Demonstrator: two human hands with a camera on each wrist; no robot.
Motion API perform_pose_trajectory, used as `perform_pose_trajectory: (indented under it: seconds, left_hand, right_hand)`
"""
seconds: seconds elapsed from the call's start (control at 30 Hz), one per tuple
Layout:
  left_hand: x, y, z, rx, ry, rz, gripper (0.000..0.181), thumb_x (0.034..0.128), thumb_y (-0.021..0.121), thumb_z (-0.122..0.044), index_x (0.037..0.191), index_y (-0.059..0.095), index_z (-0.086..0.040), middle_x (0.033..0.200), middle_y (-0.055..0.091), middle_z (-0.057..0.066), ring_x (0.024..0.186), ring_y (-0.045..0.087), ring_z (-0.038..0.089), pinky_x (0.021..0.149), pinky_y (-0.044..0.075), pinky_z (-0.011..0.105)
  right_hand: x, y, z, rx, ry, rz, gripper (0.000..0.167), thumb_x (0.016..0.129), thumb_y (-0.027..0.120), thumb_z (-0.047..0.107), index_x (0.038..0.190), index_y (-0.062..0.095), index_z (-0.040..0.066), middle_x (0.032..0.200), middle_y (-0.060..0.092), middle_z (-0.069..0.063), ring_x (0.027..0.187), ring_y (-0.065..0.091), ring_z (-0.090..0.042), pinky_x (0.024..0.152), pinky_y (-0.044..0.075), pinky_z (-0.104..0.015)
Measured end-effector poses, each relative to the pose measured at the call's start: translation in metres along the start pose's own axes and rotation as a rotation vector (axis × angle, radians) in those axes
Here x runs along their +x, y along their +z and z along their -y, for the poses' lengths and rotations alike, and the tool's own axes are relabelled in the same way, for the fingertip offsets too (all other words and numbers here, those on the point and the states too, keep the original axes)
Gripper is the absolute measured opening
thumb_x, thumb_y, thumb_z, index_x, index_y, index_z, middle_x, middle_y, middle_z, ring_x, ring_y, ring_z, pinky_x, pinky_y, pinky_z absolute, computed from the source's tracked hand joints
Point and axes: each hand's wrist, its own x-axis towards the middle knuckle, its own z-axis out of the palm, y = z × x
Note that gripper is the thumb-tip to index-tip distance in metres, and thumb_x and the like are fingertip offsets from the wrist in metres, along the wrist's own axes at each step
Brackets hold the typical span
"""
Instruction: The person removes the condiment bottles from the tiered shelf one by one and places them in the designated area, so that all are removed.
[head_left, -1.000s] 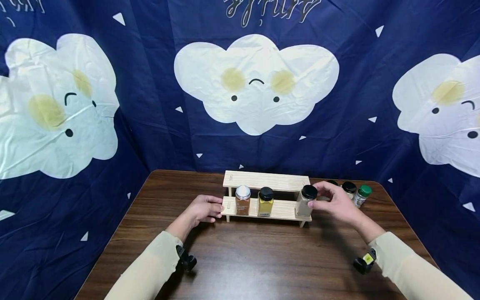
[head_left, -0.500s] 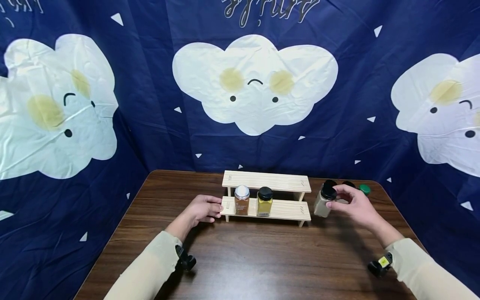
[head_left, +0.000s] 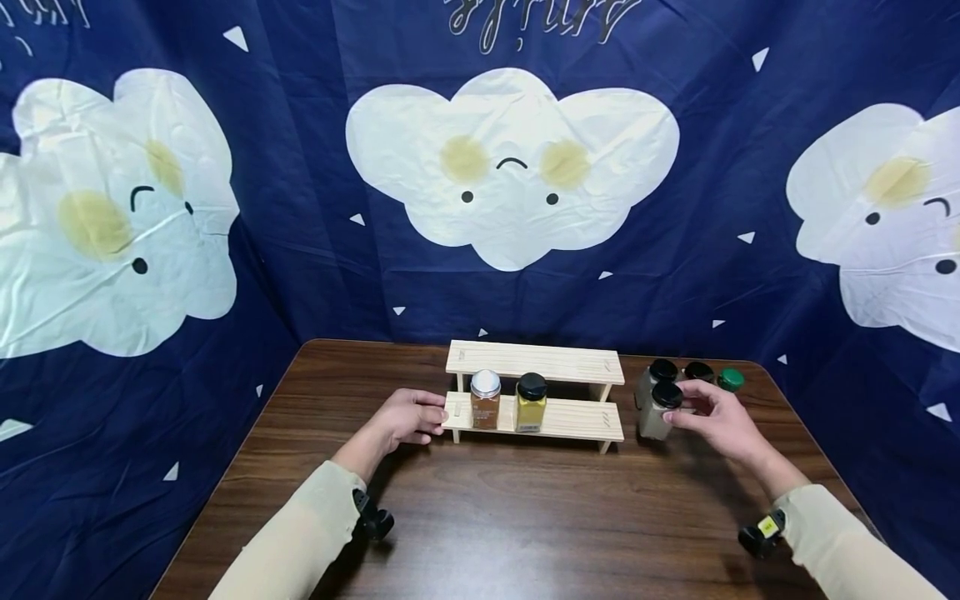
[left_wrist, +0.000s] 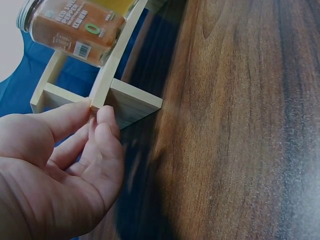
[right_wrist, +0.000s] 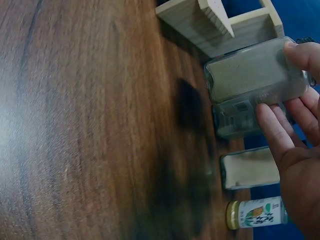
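Observation:
My left hand pinches the left end of the lower shelf of a two-tier wooden rack; the left wrist view shows thumb and fingertips on the shelf's end. My right hand, right of the rack, grips a clear spice jar with a black lid and greyish powder, thumb and fingers near its top. In the right wrist view this jar is upright relative to the table; whether its base touches the wood, I cannot tell. On the lower shelf stand a silver-lidded jar of reddish-brown powder and a black-lidded yellow jar.
Behind the held jar stands another black-lidded jar. Beside it are a black-lidded jar of pale powder and a green-lidded bottle. The brown wooden table ends at a blue cloth backdrop with white clouds.
The right hand has carried the black-lidded jar off the lower shelf's right end, to the right and slightly toward the table's front. The left hand has stayed on the rack.

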Motion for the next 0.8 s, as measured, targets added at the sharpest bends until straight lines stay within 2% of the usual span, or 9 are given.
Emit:
perform_pose_trajectory:
  seconds: [0.2,0.5,0.67,0.8]
  left_hand:
    - [0.0,0.0,0.0,-0.001,-0.002,-0.003,0.046,0.0914,0.073,-0.004,0.134,0.059,0.006,0.082,0.073,0.003,0.069,0.07,0.012,0.053,0.055,0.022]
    - [0.0,0.0,0.0,-0.005,0.003,0.003,0.046,0.092,0.072,-0.004,0.134,0.058,0.007,0.082,0.073,0.003,0.069,0.07,0.012,0.053,0.056,0.021]
    - [0.001,0.0,0.001,-0.008,0.003,0.006,0.046,0.0918,0.073,-0.004,0.134,0.058,0.007,0.082,0.073,0.003,0.069,0.07,0.012,0.053,0.055,0.021]
    - [0.002,0.0,0.002,-0.011,0.0,0.007,0.046,0.0916,0.073,-0.004,0.134,0.058,0.006,0.082,0.073,0.002,0.069,0.07,0.011,0.052,0.055,0.021]
  right_hand:
    - [0.0,0.005,-0.008,0.03,0.011,-0.011,0.05,0.086,0.085,0.016,0.126,0.063,-0.003,0.114,0.066,0.002,0.097,0.063,0.003,0.08,0.053,-0.014]
    - [-0.003,0.014,-0.021,0.098,-0.019,-0.015,0.05,0.085,0.083,0.007,0.13,0.062,-0.005,0.115,0.069,0.003,0.098,0.064,0.006,0.08,0.054,-0.013]
    - [-0.005,0.014,-0.022,0.098,-0.022,-0.02,0.048,0.086,0.082,0.007,0.128,0.062,-0.005,0.114,0.07,0.0,0.097,0.065,0.004,0.079,0.054,-0.013]
    - [-0.006,0.015,-0.021,0.11,-0.03,-0.02,0.048,0.086,0.082,0.006,0.128,0.062,-0.006,0.112,0.071,0.004,0.096,0.066,0.002,0.078,0.054,-0.013]
